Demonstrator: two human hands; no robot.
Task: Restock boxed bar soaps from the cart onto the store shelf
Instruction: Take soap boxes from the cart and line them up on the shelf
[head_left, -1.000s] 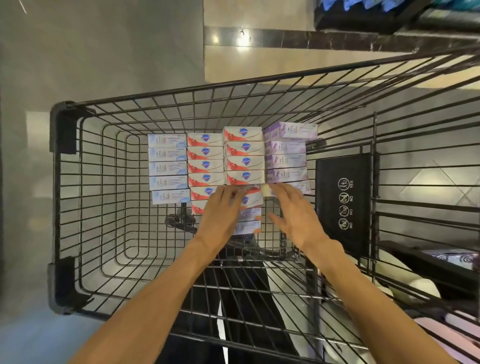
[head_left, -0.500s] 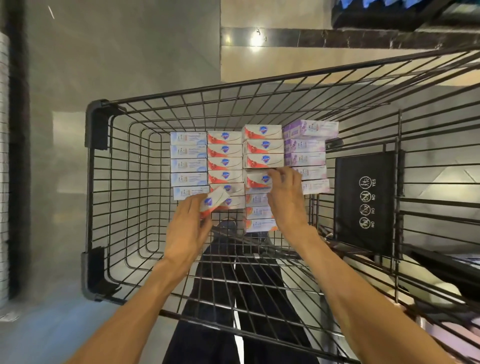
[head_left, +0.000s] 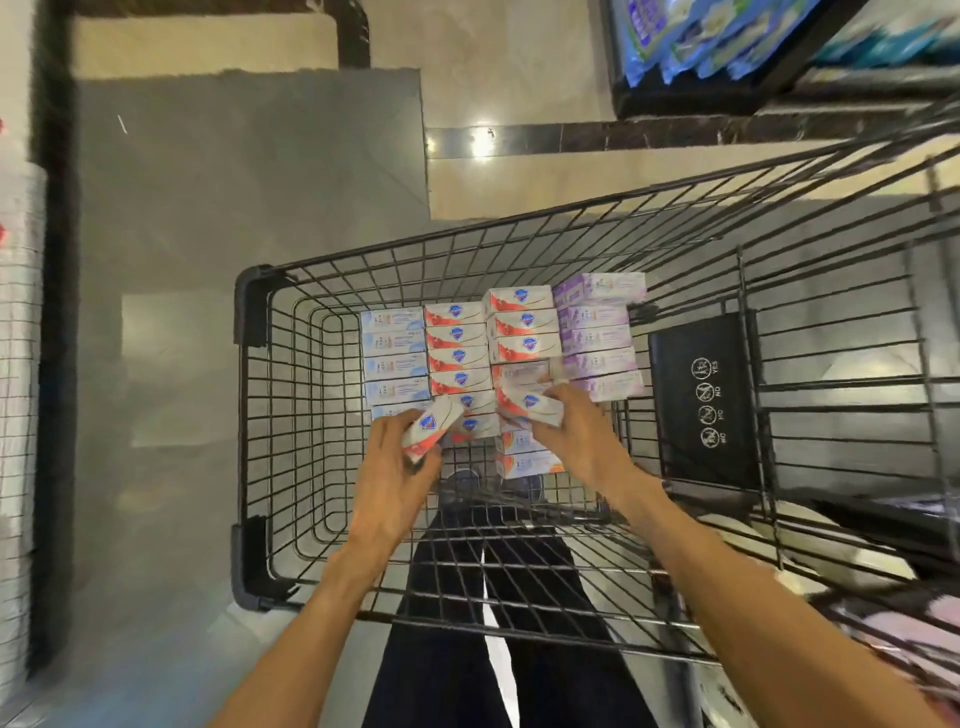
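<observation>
Each hand now holds one red soap box above the rows in the cart (head_left: 249, 332): left hand (head_left: 395, 467) grips a tilted box (head_left: 431, 426), right hand (head_left: 576, 441) has lifted another box (head_left: 530, 405). Blue boxes (head_left: 392, 358) and purple boxes (head_left: 600, 338) flank them.

Print on the soap boxes (head_left: 460, 358) too small to read; blue packs (head_left: 675, 36) on the shelf (head_left: 691, 101) cut by the top edge and blurred; cart (head_left: 249, 312) right side runs off frame; left hand (head_left: 395, 467) fingers motion-blurred.
</observation>
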